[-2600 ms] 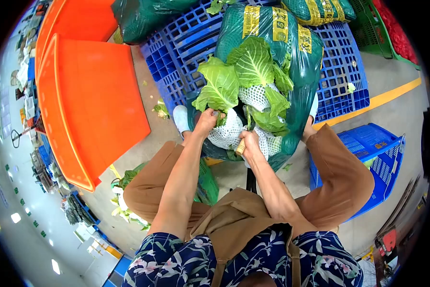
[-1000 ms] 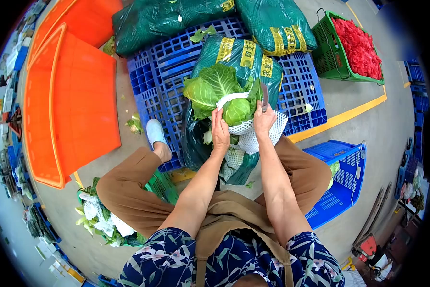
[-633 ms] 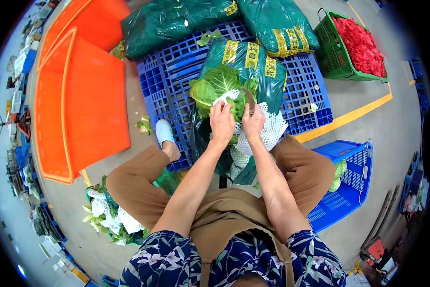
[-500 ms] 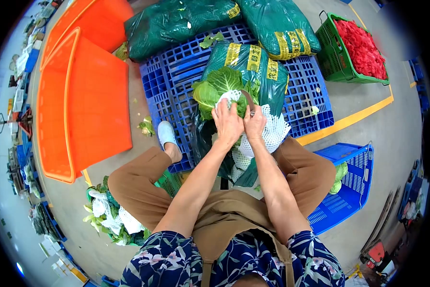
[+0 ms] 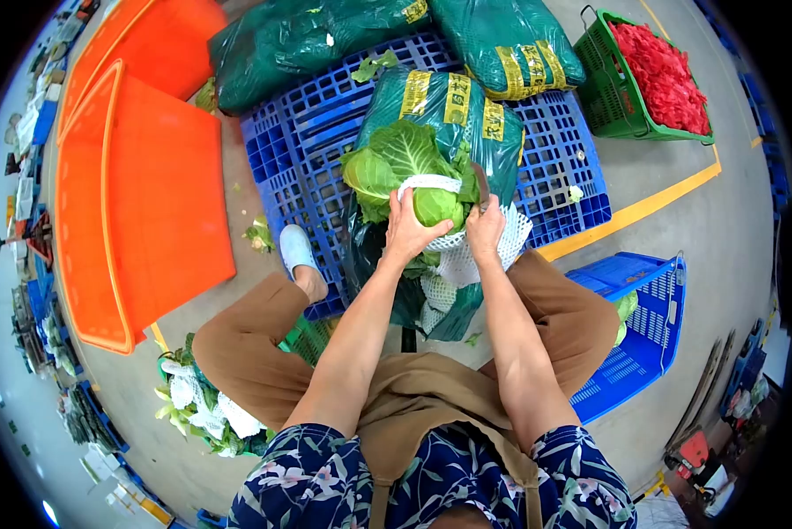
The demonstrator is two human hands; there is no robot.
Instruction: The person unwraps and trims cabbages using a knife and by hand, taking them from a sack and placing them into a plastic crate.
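A green cabbage [image 5: 435, 208] with broad outer leaves lies in front of me, a band of white foam net [image 5: 431, 182] across it. My left hand [image 5: 408, 231] is curled around the cabbage's near left side, thumb along its lower edge. In my right hand [image 5: 486, 231] is a knife [image 5: 481, 184], its curved blade pointing away from me beside the cabbage's right side. More foam netting hangs below and right of the right hand. Behind the cabbage lies a green plastic bag [image 5: 431, 101] with yellow printed labels.
A blue pallet [image 5: 299, 176] carries the bags. Orange bins [image 5: 167, 203] stand left; a green crate [image 5: 620, 97] of red material is at the far right. A blue basket [image 5: 625, 379] holds cabbage by my right knee. Leaves and netting [image 5: 206, 397] fill a container at left.
The foam net has been pulled back, baring the round cabbage head. My left hand has moved down to its near side, and my right hand with the knife has shifted slightly right.
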